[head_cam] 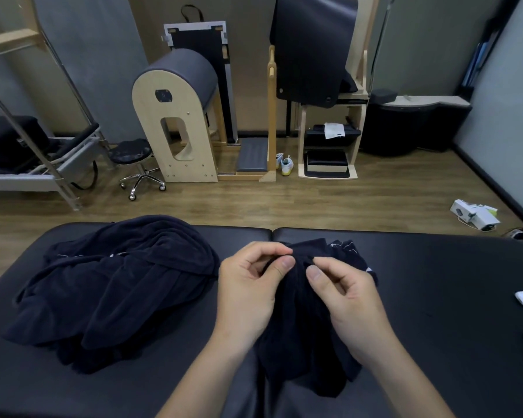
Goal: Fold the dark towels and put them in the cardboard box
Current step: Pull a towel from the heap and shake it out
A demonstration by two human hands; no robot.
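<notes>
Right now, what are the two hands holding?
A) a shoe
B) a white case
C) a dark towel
C: the left hand and the right hand both pinch the towel at its top edge.

Both hands, left and right, pinch a dark towel mid-table; towel pile sits toward the left edge.

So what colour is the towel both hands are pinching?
The towel is dark navy, clearest in the head view.
</notes>
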